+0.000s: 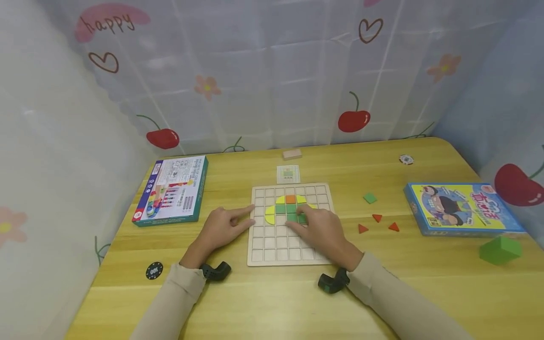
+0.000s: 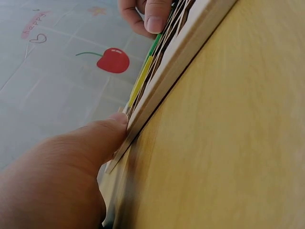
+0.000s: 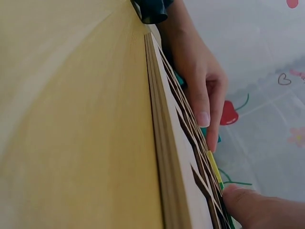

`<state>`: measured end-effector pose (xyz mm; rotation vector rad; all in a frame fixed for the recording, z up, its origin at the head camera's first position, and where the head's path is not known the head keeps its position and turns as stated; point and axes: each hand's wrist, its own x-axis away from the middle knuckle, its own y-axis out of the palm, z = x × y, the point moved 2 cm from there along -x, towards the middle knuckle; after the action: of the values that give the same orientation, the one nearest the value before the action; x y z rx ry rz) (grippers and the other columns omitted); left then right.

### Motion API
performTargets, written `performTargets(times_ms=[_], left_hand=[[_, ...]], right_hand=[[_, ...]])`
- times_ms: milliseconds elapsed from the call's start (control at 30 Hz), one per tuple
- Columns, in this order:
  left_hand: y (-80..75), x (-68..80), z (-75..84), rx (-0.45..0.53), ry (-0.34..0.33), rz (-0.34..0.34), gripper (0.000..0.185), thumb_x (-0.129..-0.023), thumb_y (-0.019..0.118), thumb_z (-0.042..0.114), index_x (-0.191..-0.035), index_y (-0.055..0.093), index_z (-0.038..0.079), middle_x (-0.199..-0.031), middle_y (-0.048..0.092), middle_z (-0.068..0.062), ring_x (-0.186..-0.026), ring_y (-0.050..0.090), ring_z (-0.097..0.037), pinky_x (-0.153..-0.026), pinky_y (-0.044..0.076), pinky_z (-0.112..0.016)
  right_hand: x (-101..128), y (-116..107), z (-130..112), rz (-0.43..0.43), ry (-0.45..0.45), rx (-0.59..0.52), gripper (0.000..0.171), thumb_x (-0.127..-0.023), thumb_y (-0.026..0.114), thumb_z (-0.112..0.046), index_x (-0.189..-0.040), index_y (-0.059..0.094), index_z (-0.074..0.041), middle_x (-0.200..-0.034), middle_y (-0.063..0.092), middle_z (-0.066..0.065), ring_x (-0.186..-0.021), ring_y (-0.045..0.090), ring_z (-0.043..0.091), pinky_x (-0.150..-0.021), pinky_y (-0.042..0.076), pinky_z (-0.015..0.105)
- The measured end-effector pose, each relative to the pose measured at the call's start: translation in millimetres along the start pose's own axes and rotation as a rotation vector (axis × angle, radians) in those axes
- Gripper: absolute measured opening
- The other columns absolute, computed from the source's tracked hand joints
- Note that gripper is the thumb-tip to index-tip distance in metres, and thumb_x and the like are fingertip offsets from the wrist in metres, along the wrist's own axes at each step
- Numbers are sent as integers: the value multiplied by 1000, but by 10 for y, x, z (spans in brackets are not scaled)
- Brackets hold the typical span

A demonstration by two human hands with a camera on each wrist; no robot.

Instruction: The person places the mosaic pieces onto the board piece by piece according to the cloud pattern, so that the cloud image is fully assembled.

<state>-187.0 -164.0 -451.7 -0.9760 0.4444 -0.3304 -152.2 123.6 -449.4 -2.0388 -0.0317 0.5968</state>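
A wooden grid board (image 1: 258, 243) lies in front of me. On it are yellow rounded tiles (image 1: 270, 218), an orange square tile (image 1: 290, 199) and several green square tiles (image 1: 280, 208). My left hand (image 1: 222, 227) touches the board's left edge with thumb and index finger spread apart. Over the middle of the board, my right hand (image 1: 325, 232) rests its thumb and index fingertips on the green tiles, the two tips apart. In the left wrist view the right thumb (image 2: 155, 21) is down at a green tile. The right hand covers part of the yellow and green tiles.
A small pattern card (image 1: 288, 174) and a wooden block (image 1: 292, 154) lie behind the board. To its right are a loose green tile (image 1: 370, 198) and red triangles (image 1: 377, 217). Boxes stand left (image 1: 172, 189) and right (image 1: 463, 208), with a green block (image 1: 500, 250) nearby.
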Motion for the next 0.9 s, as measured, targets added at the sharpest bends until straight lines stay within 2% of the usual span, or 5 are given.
performTargets(times_ms=[233, 400, 500, 700, 900], left_hand=[[26, -6, -11, -4, -12, -12, 46, -97, 67, 52, -138, 67, 30, -49, 32, 12, -46, 20, -4, -48, 26, -27], [20, -3, -2, -14, 2, -7, 45, -97, 67, 50, -137, 68, 28, -49, 32, 13, -46, 21, -4, -49, 26, -27], [10, -2, 5, -16, 7, 0, 45, -97, 68, 49, -136, 69, 28, -49, 32, 13, -46, 21, -3, -49, 26, -27], [1, 4, 13, -8, 1, -5, 45, -96, 69, 48, -137, 68, 28, -49, 32, 12, -46, 21, -3, -49, 26, -27], [4, 5, -2, -11, 9, 4, 45, -96, 70, 49, -137, 68, 30, -49, 32, 13, -46, 20, -3, -51, 27, -29]], right_hand=[[44, -19, 47, 15, -1, -68, 25, -92, 78, -38, -103, 77, -16, -53, 42, -15, -47, 33, 3, -44, 28, 25], [88, -130, 171, 110, -17, -180, 19, -92, 79, -27, -105, 78, -12, -53, 36, -14, -46, 28, 3, -44, 27, 24], [117, -250, 321, 180, 10, -215, 16, -92, 79, -20, -104, 78, -10, -54, 37, -13, -47, 29, 3, -44, 28, 25], [217, -480, 733, 296, 29, -159, 11, -91, 78, -12, -102, 78, -8, -55, 39, -13, -45, 29, 0, -42, 27, 24], [271, -688, 1051, 306, 34, -62, 17, -93, 76, -13, -110, 78, -7, -55, 39, -12, -43, 27, 1, -41, 27, 26]])
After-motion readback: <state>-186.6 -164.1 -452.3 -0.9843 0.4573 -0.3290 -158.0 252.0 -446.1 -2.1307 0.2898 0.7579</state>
